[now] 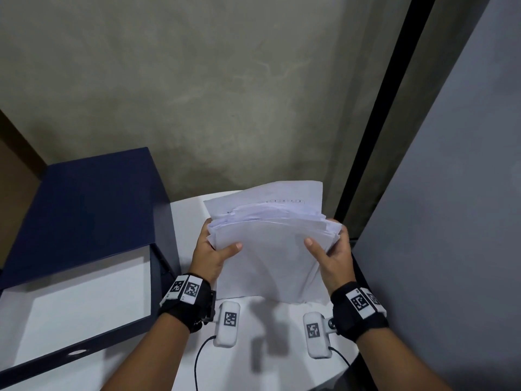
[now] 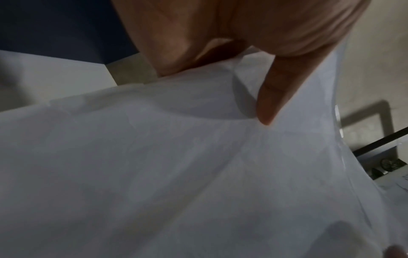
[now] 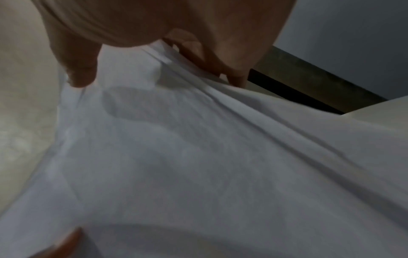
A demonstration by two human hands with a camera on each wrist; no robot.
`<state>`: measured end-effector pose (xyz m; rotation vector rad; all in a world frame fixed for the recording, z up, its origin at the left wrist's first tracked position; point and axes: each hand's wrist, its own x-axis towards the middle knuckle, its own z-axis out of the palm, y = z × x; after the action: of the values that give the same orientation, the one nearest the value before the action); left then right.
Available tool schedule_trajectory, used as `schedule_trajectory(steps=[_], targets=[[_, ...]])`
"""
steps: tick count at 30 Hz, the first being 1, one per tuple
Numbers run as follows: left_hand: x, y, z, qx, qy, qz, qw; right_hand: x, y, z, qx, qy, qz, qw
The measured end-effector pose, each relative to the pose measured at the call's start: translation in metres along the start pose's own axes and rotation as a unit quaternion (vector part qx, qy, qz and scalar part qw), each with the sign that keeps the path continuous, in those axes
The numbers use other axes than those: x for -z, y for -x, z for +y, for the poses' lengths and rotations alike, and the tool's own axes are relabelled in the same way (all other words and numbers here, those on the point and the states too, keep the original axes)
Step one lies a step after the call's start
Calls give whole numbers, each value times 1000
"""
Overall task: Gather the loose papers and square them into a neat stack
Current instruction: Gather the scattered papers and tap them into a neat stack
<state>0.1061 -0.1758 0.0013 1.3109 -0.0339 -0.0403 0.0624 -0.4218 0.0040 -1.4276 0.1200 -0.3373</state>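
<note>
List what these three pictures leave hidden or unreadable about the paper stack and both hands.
- Head view: the stack of papers covers the fingers of the left hand and the right hand; only the thumbs show.
- Head view: print on the rearmost sheet is too small to read.
- Head view: whether the bottom edge touches the table is unclear.
- Wrist views: motion blur hides how well the sheet edges line up.

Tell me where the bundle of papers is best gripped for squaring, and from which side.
By its two side edges, one hand from each side, as the left hand and right hand do: thumbs on the front sheet, fingers behind. The papers stand upright with uneven top edges, so side grips probably leave the bottom free for tapping.
</note>
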Motion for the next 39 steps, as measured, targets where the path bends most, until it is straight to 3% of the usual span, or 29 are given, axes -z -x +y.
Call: schedule_trajectory(steps=[8,20,25,36,39], targets=[[-3,-1,0,0,-9,12,1000,-22,-11,-23,10,17,98,995],[1,0,0,-5,-12,-9,1000,-20,-15,-25,-7,43,151,988],[5,-1,-5,14,-26,-6,1000,-18,-10,-28,7,36,124,992],[6,2,-4,25,-31,-5,999,-18,-17,-28,55,83,180,979],[6,1,-4,35,-26,-4,999,-16,-15,-28,57,34,130,989]])
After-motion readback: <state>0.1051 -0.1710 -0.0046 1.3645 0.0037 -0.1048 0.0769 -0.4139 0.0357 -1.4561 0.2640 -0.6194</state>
